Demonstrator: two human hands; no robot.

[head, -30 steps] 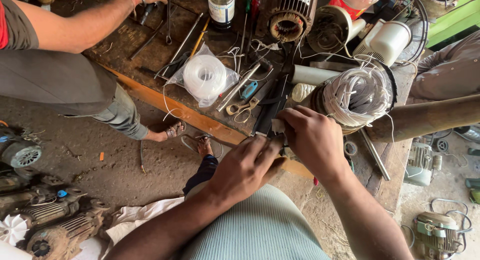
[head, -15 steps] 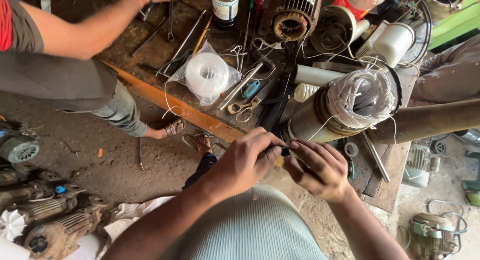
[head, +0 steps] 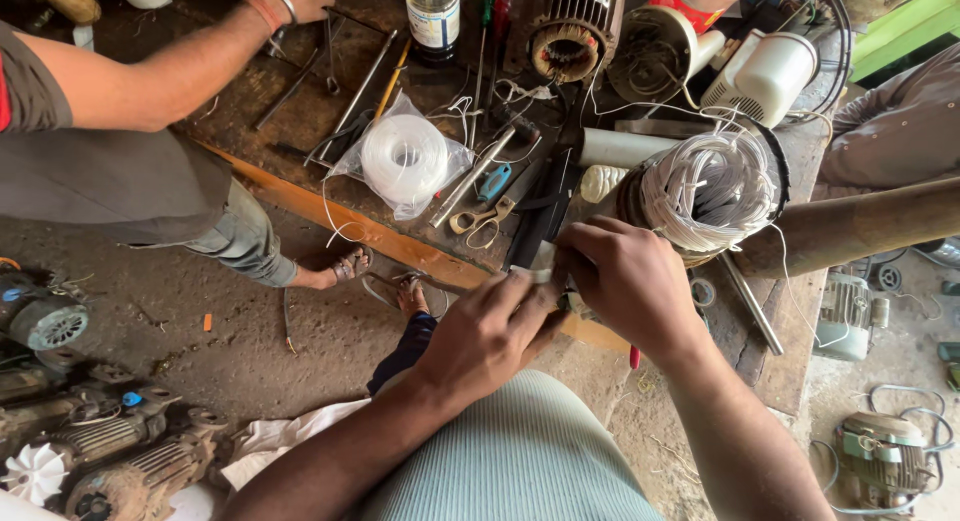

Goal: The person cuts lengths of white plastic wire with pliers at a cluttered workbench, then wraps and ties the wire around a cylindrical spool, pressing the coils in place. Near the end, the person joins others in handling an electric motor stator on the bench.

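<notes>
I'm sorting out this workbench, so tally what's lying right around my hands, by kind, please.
Scissors: 1, the tan-handled pair
Bagged spools of white cord: 1
Motor stators with white winding leads: 1
Bottles: 1
Blue-handled tools: 1
Total: 5
The left hand and right hand meet over something small and mostly hidden.

Near edge of workbench (head: 330, 213): narrow bare strip left of left hand (head: 490, 333), passable. Behind hands: scissors (head: 478, 219), blue-handled tool (head: 493, 181), bagged white spool (head: 404, 159), loose rods; blocked. Right of right hand (head: 625, 281): wire-wound stator (head: 705, 193), touching or nearly so, hard to judge. Far edge: bottle (head: 432, 16), motor core (head: 572, 31), crowded. Far left corner: another person's arm (head: 150, 81) across.
</notes>
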